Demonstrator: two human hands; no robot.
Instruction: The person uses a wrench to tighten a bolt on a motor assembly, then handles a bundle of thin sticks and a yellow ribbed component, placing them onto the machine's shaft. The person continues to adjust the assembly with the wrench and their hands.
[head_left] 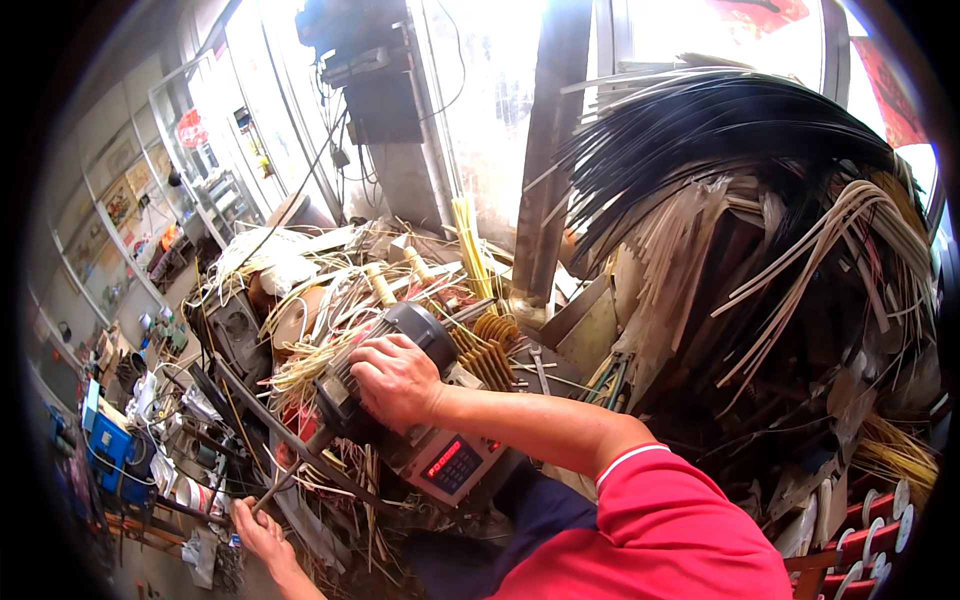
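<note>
Two bare hands in view, both on or at a motorised unit set in the scrap heap, ctr of frame. R hand (395, 382) lies over the side of the dark motor (425, 328), fingers bent, palm down; fingertips partly hidden, so can't tell if it's gripping or just resting. L hand (264, 538) is low left at the lower end of a thin metal rod (277, 488) angling down from the unit; fingers touch or nearly touch the rod end, but contact pt is small and blurry, can't confirm a closed grip. L forearm cut off by bottom edge. Ctrl panel (452, 466) w/ red display & keypad sits below R wrist, tilted; display glare-ish, keys too small to make out. R forearm runs across right of panel into red sleeve (660, 510); dark trousers (545, 508) behind panel, mostly covered by arm & shirt. Curved dark bar (246, 385) arcs past the unit's left side; far end lost in clutter. Ribbed brown coil (490, 358) just right of motor, wrench (540, 368) beside it. Pale strips (300, 365) tangled behind/left, bury the unit's base. Black strips (730, 135) bundle upper right, over a dark area w/ no readable detail. Windows (490, 110) blown out; blue box (115, 460) far left, warped by lens.
</note>
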